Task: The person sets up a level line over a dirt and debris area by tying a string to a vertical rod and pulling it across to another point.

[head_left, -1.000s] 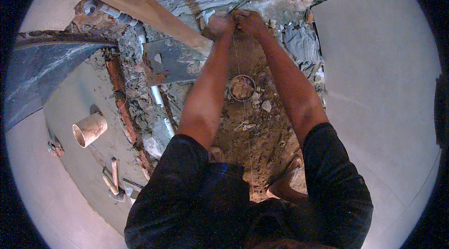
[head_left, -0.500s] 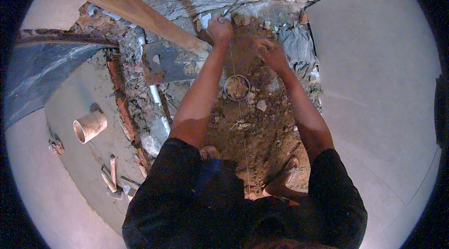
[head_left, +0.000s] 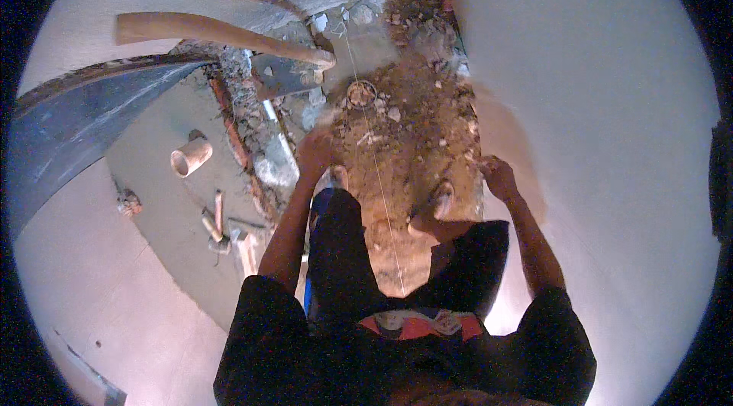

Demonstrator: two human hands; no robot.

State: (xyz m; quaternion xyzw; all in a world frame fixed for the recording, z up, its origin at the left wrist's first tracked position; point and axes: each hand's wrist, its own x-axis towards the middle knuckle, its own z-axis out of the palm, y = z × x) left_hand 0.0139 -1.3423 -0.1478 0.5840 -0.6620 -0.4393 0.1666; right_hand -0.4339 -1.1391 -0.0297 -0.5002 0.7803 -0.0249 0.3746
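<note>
A thin string line runs from a small stick at the wall foot, over the dug soil, back between my legs. My left hand is low beside my left knee, dark and smeared, so its fingers cannot be read. Out to the right, over the trench edge, my right hand has its fingers curled; whatever they may hold is too small to make out. A round pipe end filled with soil sits in the ground just left of the string.
A hoe's wooden handle slants above its dark blade at the far left. White pipe and rubble border the trench. On the left, a beige pipe piece and hand tools lie on grey mortar. Large panel stands right.
Both hands have drawn back from the wall foot toward my body and spread apart. My left hand has left the string's far end. The view has shifted, showing more of my legs.
</note>
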